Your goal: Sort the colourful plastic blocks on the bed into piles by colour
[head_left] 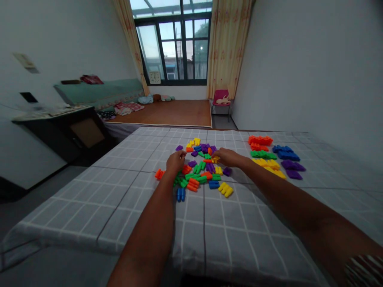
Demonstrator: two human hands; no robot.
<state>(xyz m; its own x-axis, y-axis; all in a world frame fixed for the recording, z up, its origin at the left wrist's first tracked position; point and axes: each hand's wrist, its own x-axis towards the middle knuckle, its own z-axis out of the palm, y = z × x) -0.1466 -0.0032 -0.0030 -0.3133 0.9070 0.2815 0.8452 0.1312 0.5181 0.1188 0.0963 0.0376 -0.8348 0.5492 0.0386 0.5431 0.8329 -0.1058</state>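
A loose heap of small ridged plastic toy blocks in mixed colours lies on the table, with green blocks [200,166] near its middle. My left hand [176,161] is at the heap's left side, its fingers curled together; whatever they may hold is hidden. Over on the right side, my right hand [226,156] has its fingers bent down onto a yellow block [215,159]. Purple blocks [205,148] lie just beyond, between the hands. Nearer to me are a blue block [181,195], an orange block [193,184] and a yellow block [226,189].
Right of my right arm, blocks lie grouped by colour: orange [260,140], green [259,154], yellow [269,167], blue [286,152] and purple [292,169]. A grey checked cloth [233,227] covers the table. Beyond stand a bed [179,113], a red chair [220,95] and a dark cabinet [66,129].
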